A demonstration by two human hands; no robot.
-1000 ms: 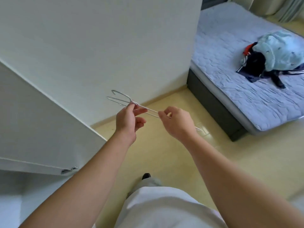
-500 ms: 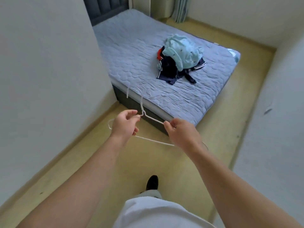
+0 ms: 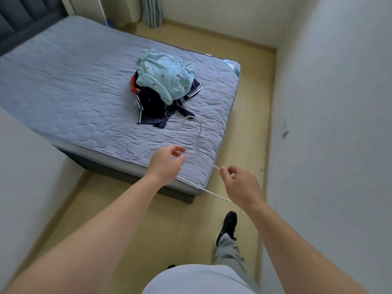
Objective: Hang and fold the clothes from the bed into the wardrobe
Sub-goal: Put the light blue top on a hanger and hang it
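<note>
Your left hand (image 3: 167, 164) and right hand (image 3: 241, 185) each pinch the white hanger (image 3: 212, 193) over the bed (image 3: 74, 92) corner. The clothes pile (image 3: 165, 81) lies mid-mattress beyond, and a wall (image 3: 339, 102) is close on your right.

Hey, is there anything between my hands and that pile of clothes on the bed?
Nothing visible. The bed is bare between the clothes pile and the left hand and right hand. Both hands grip a white hanger, its hook pointing toward the pile.
</note>
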